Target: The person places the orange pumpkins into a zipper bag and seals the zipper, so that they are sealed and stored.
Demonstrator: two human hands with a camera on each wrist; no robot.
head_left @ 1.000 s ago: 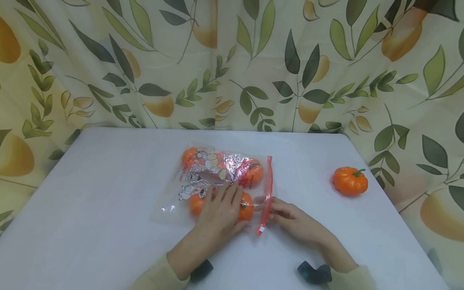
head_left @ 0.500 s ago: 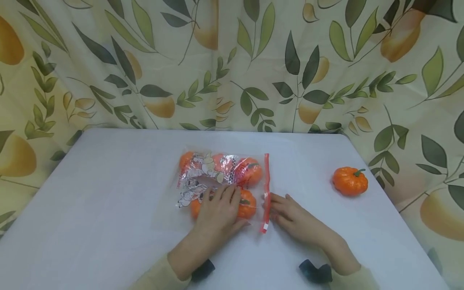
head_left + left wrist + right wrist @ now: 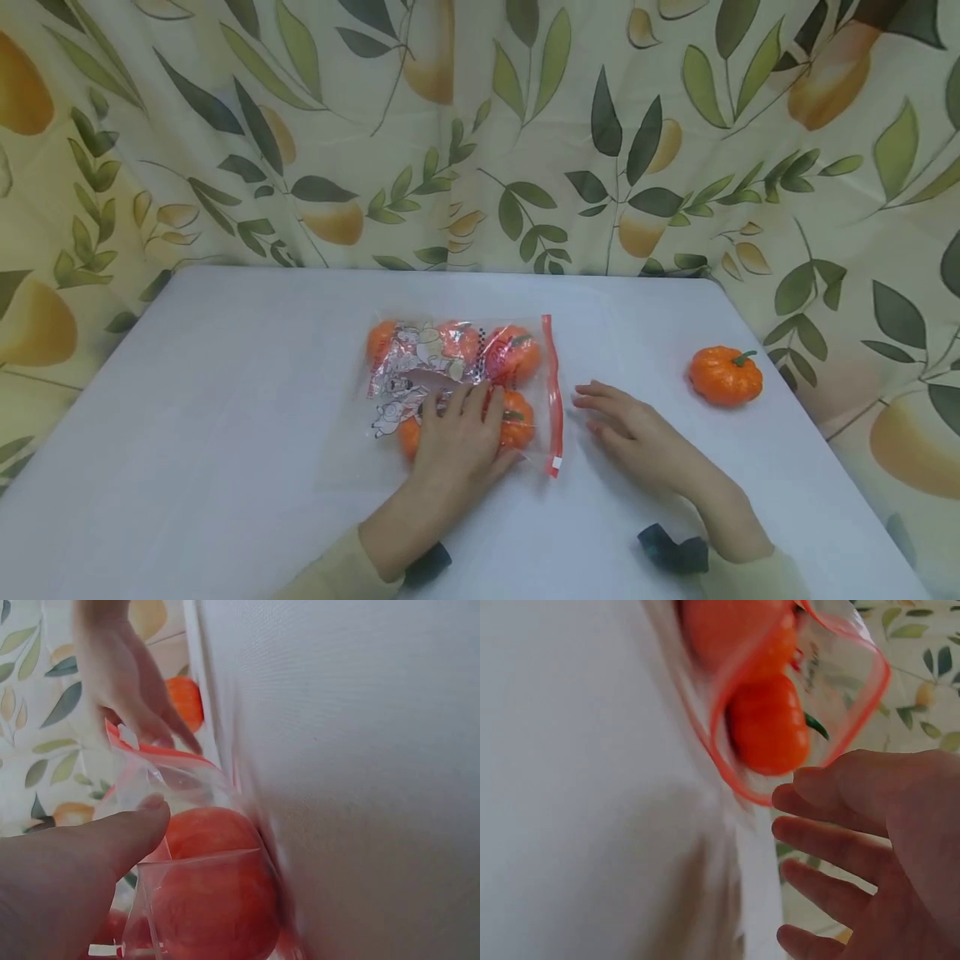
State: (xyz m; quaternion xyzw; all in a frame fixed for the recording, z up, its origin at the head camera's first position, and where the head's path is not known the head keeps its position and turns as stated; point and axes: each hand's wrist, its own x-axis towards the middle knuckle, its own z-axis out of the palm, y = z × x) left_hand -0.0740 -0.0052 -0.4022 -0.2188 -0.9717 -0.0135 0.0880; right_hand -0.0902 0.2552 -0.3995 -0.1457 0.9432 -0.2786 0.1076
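Note:
A clear zip bag [image 3: 420,392] with a cartoon print and a red zip strip [image 3: 552,392] lies on the white table [image 3: 225,433]. Several small orange pumpkins [image 3: 513,354] are inside it. My left hand [image 3: 457,433] rests flat on the bag, fingers straight, over the near pumpkin [image 3: 217,892]. My right hand [image 3: 626,425] hovers just right of the zip strip, fingers straight and spread, touching nothing. In the right wrist view the bag's red-edged mouth [image 3: 810,742] stands open with a pumpkin [image 3: 769,727] showing inside.
One loose orange pumpkin [image 3: 725,376] sits near the table's right edge, also seen as the pumpkin [image 3: 185,701] behind the right hand in the left wrist view. A leaf-print curtain [image 3: 480,133] hangs behind and around the table.
My right hand has let go of the zip strip and drawn back to the right. The bag has settled flatter and shifted slightly left. My left hand stays on the bag.

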